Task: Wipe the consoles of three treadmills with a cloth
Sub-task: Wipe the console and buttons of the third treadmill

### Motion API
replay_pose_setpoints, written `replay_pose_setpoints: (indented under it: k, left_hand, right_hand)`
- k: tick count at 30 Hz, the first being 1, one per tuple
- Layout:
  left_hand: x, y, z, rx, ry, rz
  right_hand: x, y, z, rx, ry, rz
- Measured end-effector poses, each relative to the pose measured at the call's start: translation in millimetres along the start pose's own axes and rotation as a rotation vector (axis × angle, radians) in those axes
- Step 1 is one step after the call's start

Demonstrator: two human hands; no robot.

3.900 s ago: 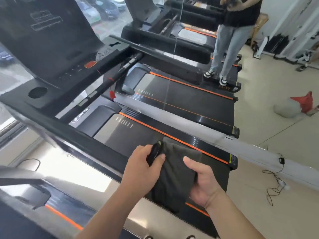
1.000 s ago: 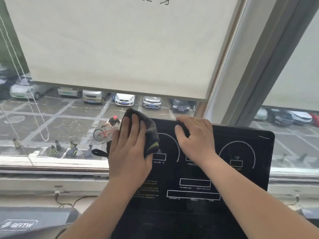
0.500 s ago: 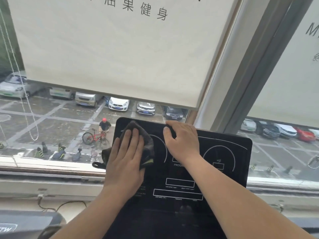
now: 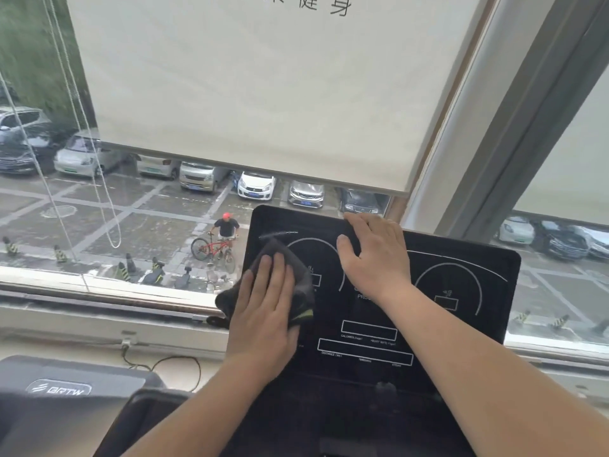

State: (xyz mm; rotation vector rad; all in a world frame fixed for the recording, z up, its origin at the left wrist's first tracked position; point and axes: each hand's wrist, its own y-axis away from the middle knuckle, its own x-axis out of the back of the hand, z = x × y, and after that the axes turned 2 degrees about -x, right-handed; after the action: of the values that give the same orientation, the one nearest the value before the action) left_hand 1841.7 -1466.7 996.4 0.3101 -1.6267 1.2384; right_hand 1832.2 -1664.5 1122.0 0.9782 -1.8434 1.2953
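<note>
A black treadmill console (image 4: 461, 291) with white dial outlines and display boxes stands upright in front of me, against a window. My left hand (image 4: 267, 311) lies flat on a dark grey cloth (image 4: 298, 291) and presses it onto the console's left part. The cloth bunches out past the console's left edge. My right hand (image 4: 372, 255) rests on the console's upper middle, fingers curled over its top edge, holding no cloth.
A window with a lowered beige roller blind (image 4: 247, 87) is right behind the console, with a sill (image 4: 99, 291) below it. The grey motor cover of a neighbouring treadmill (image 4: 59, 394) is at the lower left. Blind cords (image 4: 82, 133) hang at the left.
3.9 s ago I held the cloth in both hands above the belts. Over the last second my left hand has slid the cloth down the console's left side; the right hand stays on top.
</note>
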Motion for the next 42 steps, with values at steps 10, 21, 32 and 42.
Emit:
replay_pose_setpoints:
  k: [10, 21, 32, 42]
  left_hand:
    - [25.4, -31.7, -41.0, -0.023, -0.039, 0.051]
    - [7.0, 12.3, -46.2, -0.517, -0.171, -0.113]
    - [-6.5, 16.8, 0.7, -0.394, -0.089, -0.083]
    - [14.4, -30.8, 22.3, -0.018, 0.035, 0.055]
  right_hand:
    - [-2.9, 2.6, 1.9, 0.032, 0.084, -0.001]
    - [-10.9, 4.5, 5.9, 0.014, -0.118, 0.162]
    - [-14.9, 3.5, 12.4, 0.011, -0.204, 0.169]
    - [14.9, 0.5, 42.1, 0.039, 0.053, 0.080]
